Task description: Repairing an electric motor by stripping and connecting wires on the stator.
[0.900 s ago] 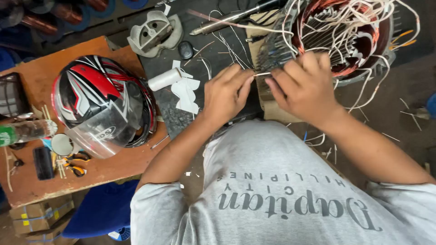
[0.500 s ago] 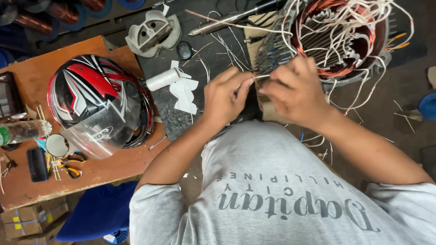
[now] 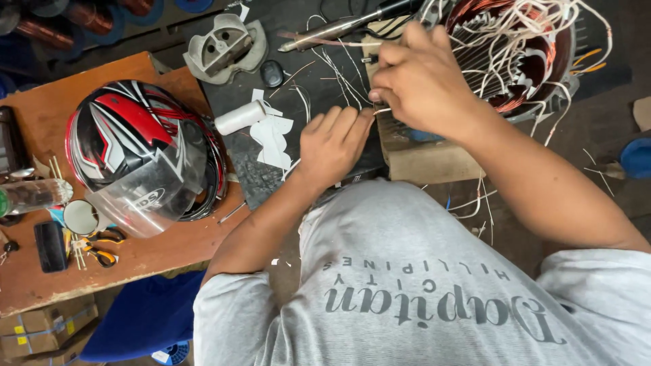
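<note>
- Head view: your right hand (image 3: pixel 420 81) is clenched, thumb and fingers pinching a thin white lead (image 3: pixel 381 110) that comes off the motor stator (image 3: pixel 536 81).
- Your left hand (image 3: pixel 332 146) sits just below and left of the right one. Its fingers are curled and the tips are right at the free end of that lead. I can't tell if it's really gripping or just touching.
- So the lead is between your two hands, over the wooden block (image 3: pixel 427 163) the stator sits on.
- The stator is just past your right hand, copper windings and loose white leads spilling everywhere.
- Left of your left hand there's a white spool (image 3: pixel 241 116) and some paper scraps (image 3: pixel 272 139) on the dark surface (image 3: pixel 251 176).
- Further left is a red, black and white helmet (image 3: pixel 135 146).
- Beyond your hands is a long metal tool (image 3: pixel 332 30).
</note>
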